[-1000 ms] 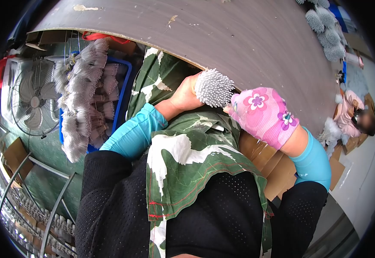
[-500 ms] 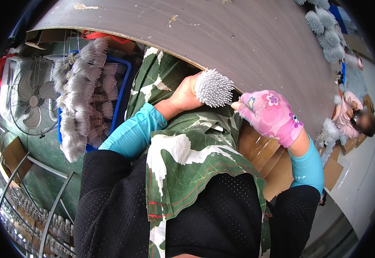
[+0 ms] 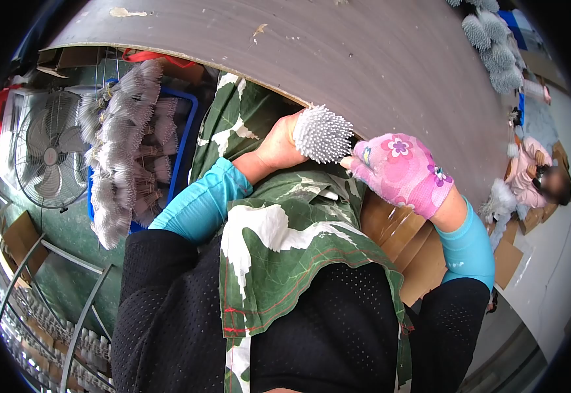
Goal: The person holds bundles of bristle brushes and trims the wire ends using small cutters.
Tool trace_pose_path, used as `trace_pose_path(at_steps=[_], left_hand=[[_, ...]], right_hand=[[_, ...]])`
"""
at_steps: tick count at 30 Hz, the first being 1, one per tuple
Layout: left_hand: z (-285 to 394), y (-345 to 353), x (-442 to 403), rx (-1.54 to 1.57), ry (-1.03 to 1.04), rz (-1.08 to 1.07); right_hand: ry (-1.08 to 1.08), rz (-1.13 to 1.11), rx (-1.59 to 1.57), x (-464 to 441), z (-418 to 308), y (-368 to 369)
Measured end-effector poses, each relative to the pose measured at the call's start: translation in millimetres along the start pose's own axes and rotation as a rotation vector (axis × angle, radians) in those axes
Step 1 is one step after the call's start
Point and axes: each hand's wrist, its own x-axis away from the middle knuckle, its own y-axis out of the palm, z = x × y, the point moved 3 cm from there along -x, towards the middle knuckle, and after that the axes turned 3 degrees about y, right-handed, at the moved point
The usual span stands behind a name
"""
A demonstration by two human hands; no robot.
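My left hand (image 3: 281,142) is bare and closed around a bundle of thin stems topped with whitish-grey beads (image 3: 323,134). The beaded tips face right, beside the table edge. Just right of the bundle is my right hand (image 3: 400,171), in a pink flowered glove. Its fingers are pinched together near the beads; what lies between the fingertips is too small to make out. Under both hands is a green and white patterned apron (image 3: 298,236).
The curved grey table (image 3: 338,59) spans the top. On the left, pale bundles (image 3: 125,144) hang by a blue crate (image 3: 185,147) and a fan (image 3: 51,156). Cardboard (image 3: 410,242) lies below my right hand. Grey bundles (image 3: 495,49) and a seated person (image 3: 528,173) are at the right.
My right hand moved away from the bundle to the right, then came back toward it. My left hand has stayed nearly still around the stems.
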Motion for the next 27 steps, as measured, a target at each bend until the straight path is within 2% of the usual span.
trace_pose_path(at_steps=[11, 21, 24, 26, 27], left_hand=[[-4, 1, 2, 0.157, -0.087, 0.017], [-2, 0, 1, 0.109, -0.082, 0.02], [-5, 1, 2, 0.12, -0.077, 0.019], [-7, 2, 2, 0.181, -0.1, 0.028], [-6, 2, 1, 0.182, -0.097, 0.031]], right_hand=[[-0.046, -0.038, 0.198, -6, -11, -6], [-0.181, 0.056, 0.26, -5, -15, -3], [-0.174, 0.029, 0.232, -4, -14, -4], [-0.188, -0.043, 0.007, -1, -10, -7], [-0.188, -0.043, 0.011, 1, -8, -8]])
